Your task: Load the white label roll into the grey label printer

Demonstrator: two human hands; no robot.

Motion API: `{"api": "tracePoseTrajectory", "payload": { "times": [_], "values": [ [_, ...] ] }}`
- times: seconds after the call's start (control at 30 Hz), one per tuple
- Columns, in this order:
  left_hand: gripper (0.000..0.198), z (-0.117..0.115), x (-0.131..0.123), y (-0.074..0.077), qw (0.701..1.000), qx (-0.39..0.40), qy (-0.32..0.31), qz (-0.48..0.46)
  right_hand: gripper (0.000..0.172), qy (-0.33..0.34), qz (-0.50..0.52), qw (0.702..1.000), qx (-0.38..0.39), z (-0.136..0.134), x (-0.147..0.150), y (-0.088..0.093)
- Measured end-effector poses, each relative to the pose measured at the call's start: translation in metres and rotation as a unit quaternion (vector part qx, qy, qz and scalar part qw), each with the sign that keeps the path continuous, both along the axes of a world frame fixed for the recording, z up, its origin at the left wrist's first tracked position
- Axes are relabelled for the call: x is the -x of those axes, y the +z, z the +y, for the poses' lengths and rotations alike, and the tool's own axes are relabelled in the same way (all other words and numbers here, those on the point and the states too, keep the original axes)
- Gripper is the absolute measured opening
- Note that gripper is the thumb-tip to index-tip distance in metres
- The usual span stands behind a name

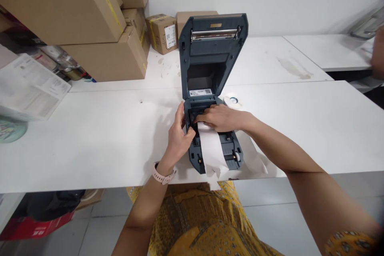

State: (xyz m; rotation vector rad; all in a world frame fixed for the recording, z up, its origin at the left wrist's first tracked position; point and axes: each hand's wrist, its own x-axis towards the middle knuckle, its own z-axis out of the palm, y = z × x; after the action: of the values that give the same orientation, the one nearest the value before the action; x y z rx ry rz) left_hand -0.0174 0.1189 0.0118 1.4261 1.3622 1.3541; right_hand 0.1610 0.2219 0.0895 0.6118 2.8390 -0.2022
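A dark grey label printer [214,56] stands on the white table with its lid raised. My left hand [179,138] grips the printer's left side, fingers outside the wall and thumb over the inner edge. Inside the lower bay, my right hand [220,118] bends over the label paper [211,144], and its palm hides whatever lies beneath. From under those fingers the white strip runs forward over the printer's front edge, its torn end hanging past the table edge. A white roll with a blue core [233,101] lies behind my right wrist.
Cardboard boxes [99,56] are stacked at the back left, with a small labelled box [163,34] near the wall. A clear wrapped package [33,84] and a greenish round object [12,129] lie at far left. Another person's hand [378,54] shows at the right edge.
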Motion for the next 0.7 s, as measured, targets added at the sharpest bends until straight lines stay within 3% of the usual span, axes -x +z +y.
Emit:
{"api": "tracePoseTrajectory", "payload": {
  "times": [0.13,0.23,0.33,0.4,0.47,0.57,0.7],
  "values": [
    [0.085,0.0,0.0,0.002,1.0,0.0,0.001,0.012,0.049,0.003,0.002,0.999,0.045,0.003,0.0,-0.001],
    [0.083,0.0,0.0,0.002,1.0,-0.001,-0.003,0.011,0.048,0.008,0.089,0.987,0.131,0.007,-0.01,0.004],
    [0.082,0.0,0.0,0.003,1.0,-0.001,-0.011,0.009,0.05,0.023,0.258,0.935,0.242,0.005,-0.045,0.015],
    [0.082,-0.001,0.0,0.004,1.0,0.003,-0.011,0.014,0.051,0.011,0.383,0.886,0.262,0.0,-0.083,0.018],
    [0.081,-0.002,0.001,0.006,1.0,0.01,-0.006,0.019,0.049,-0.039,0.475,0.838,0.267,-0.006,-0.125,0.014],
    [0.08,-0.003,0.0,0.007,1.0,0.018,-0.004,0.019,0.038,-0.189,0.509,0.804,0.244,-0.011,-0.179,-0.009],
    [0.079,-0.002,0.0,0.004,1.0,0.013,0.002,0.015,0.034,-0.362,0.476,0.756,0.265,-0.004,-0.206,-0.05]
  ]
}}
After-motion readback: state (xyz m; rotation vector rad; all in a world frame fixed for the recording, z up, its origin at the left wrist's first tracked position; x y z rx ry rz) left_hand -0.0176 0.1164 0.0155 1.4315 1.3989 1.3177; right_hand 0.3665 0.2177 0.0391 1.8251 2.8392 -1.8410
